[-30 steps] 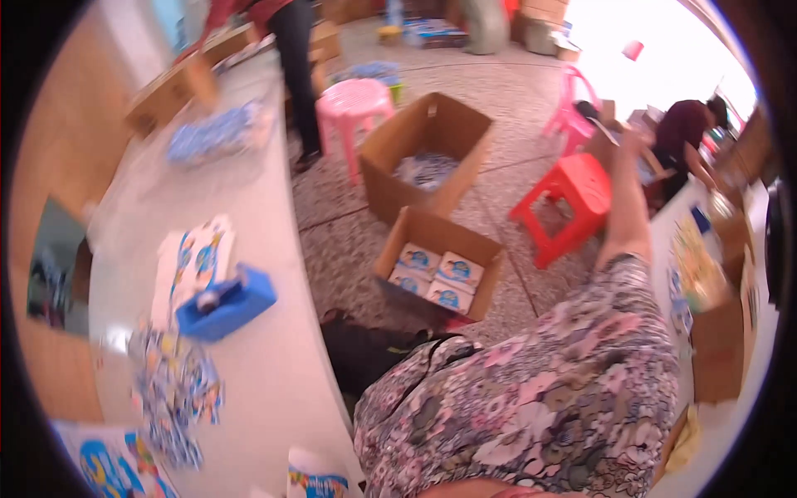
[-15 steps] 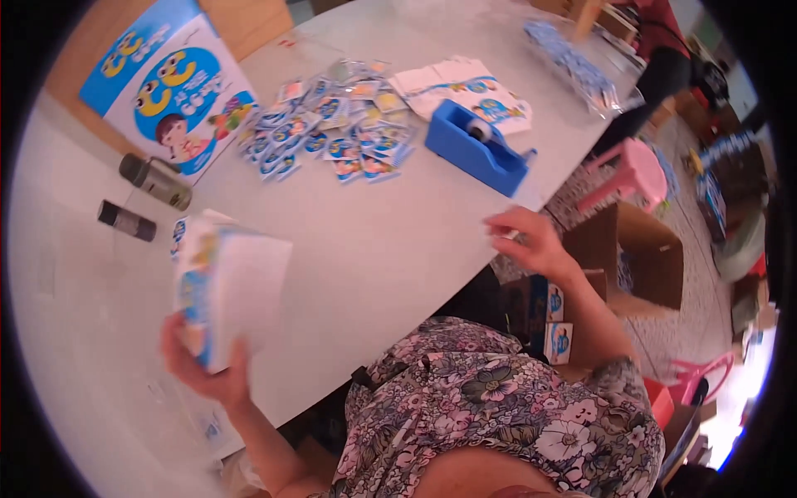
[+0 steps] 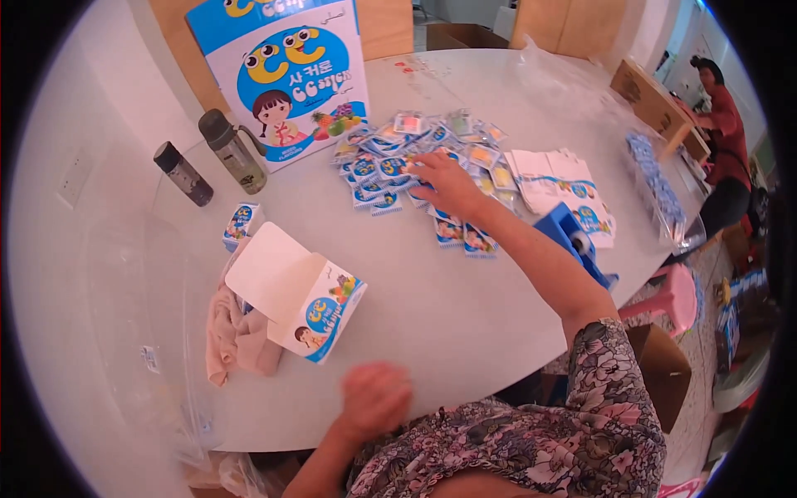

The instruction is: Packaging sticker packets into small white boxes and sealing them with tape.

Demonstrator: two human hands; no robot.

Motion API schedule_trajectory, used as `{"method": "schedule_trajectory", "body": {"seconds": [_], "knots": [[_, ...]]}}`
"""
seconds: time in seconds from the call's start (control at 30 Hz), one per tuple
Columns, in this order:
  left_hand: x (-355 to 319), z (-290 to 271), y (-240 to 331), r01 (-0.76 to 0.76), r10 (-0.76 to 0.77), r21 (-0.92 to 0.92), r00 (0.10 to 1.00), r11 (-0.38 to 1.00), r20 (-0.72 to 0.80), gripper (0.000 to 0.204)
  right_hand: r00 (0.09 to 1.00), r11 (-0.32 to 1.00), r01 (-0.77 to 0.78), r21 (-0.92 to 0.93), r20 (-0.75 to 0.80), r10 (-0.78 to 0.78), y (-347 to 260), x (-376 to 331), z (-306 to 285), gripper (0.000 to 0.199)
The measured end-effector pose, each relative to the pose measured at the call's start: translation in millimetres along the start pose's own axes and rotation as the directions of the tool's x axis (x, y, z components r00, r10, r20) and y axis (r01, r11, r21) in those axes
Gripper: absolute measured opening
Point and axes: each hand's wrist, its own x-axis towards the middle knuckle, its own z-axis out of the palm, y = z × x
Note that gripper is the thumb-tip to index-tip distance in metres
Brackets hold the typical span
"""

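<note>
My right hand (image 3: 452,187) reaches over a pile of small blue-and-white packets (image 3: 390,170), its fingers apart and touching the near side of the pile. Whether a packet is between the fingertips is hard to see. A small printed carton (image 3: 322,314) stands on the white table, its tall white lid flap raised and its top open. Nearer to me, my left hand (image 3: 378,400) is apart from the carton and smeared by motion, so its fingers cannot be made out.
Beside the carton lie a pinkish cloth (image 3: 237,340) and a smaller printed box (image 3: 242,224). Two bottles (image 3: 231,151) and a large display box (image 3: 290,91) stand farther back. Flattened cartons (image 3: 560,187) and a blue tape dispenser (image 3: 573,241) are at right; a person (image 3: 726,124) is beyond.
The carton has left my left hand and now stands on the table, while that hand has drawn back toward me. My right hand has moved from the table's edge to the packets. The view has shifted.
</note>
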Motion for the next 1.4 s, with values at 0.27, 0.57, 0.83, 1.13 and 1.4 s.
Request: {"method": "schedule_trajectory", "body": {"seconds": [0.27, 0.57, 0.83, 1.13, 1.4], "knots": [[17, 29, -25, 0.399, -0.331, -0.136, 0.875, 0.907, 0.353, 0.055, 0.969, 0.926, -0.076, -0.369, 0.192, 0.156, 34, 166, 88, 0.057], [11, 32, -33, 0.432, -0.349, -0.188, 0.868, 0.882, 0.354, 0.053, 0.895, 0.927, -0.250, -0.280, 0.299, 0.331, 42, 126, 126, 0.078], [5, 38, -28, 0.373, -0.314, -0.233, 0.915, 0.898, 0.253, 0.045, 0.883, 0.994, 0.104, -0.039, 0.463, -0.074, 1, 1, 43, 0.053], [12, 43, -10, 0.416, -0.435, -0.254, 0.900, 0.873, -0.020, 0.054, 0.980, 0.797, -0.197, 0.571, 0.126, 0.152, -109, -133, -33, 0.019], [5, 52, -4, 0.659, -0.582, -0.313, 0.751, 0.684, 0.312, 0.030, 0.848, 0.647, -0.456, 0.611, 0.519, 0.108, -128, -175, -53, 0.027]]}}
